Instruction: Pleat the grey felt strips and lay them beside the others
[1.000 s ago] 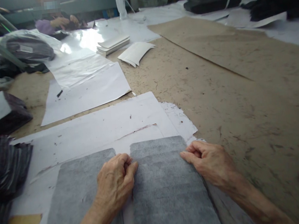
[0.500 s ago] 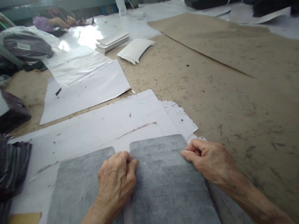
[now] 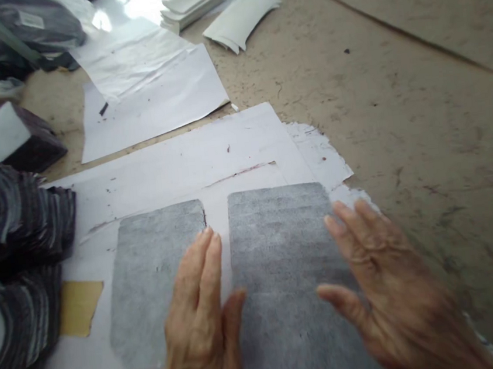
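Two grey felt-like panels lie side by side on a white paper sheet (image 3: 184, 176). My left hand (image 3: 199, 324) is open, fingers up, over the narrow gap between the left panel (image 3: 154, 276) and the right panel (image 3: 279, 245). It holds nothing. My right hand (image 3: 385, 293) is also open and empty, blurred, with spread fingers above the right edge of the right panel. I cannot tell whether either hand touches a panel. The lower ends of both panels are hidden by my hands.
Dark striped material (image 3: 13, 232) is piled along the left, beside a white-topped dark block (image 3: 10, 139). A yellow card (image 3: 80, 307) pokes out by the pile. Loose white sheets (image 3: 153, 100) and curved white pieces (image 3: 241, 23) lie on the tan board worktop (image 3: 401, 150).
Both hands have let go of the grey panels' edges and opened from curled fingers. The view has tilted downward, and the right hand is moving, blurred.
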Available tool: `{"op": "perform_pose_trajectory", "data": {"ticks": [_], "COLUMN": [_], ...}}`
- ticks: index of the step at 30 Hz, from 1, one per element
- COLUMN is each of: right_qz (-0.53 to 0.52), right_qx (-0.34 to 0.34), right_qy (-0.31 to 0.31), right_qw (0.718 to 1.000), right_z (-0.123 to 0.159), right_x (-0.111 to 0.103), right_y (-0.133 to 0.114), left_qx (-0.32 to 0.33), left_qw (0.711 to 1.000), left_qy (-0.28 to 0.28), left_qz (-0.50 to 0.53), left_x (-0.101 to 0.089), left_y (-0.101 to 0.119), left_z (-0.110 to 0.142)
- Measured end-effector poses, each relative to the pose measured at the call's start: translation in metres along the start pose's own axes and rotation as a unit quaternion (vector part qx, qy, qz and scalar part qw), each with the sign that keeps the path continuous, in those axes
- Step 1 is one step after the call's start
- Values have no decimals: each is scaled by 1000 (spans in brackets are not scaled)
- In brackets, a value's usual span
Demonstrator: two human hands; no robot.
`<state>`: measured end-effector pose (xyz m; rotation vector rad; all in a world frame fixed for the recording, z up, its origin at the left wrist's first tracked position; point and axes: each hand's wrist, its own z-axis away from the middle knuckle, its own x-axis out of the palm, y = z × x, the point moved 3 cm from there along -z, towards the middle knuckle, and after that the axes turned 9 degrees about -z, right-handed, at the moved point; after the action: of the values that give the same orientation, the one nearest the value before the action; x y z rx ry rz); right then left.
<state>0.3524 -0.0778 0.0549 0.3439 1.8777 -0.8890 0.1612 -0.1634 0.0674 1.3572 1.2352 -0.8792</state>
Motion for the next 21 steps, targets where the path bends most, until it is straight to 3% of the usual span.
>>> {"op": "perform_pose_trajectory", "data": {"ticks": [5, 10, 17, 21], "right_qz": [36, 26, 18, 1], "right_qx": [-19, -40, -63, -61], "right_qy": [-70, -51, -79, -33], "right_qw": [997, 998, 995, 998], "right_z": [26, 23, 33, 29], "right_x": [24, 15, 31, 13], "right_y": [-16, -22, -34, -26], "left_qx": [3, -5, 1, 7], "left_qw": [998, 996, 996, 998], "left_qy": [-18, -7, -4, 4], "left_qz": [-66, -87, -90, -54], "left_x": [5, 14, 15, 10], "left_y": [22, 26, 29, 23], "left_z": [60, 86, 81, 57]}}
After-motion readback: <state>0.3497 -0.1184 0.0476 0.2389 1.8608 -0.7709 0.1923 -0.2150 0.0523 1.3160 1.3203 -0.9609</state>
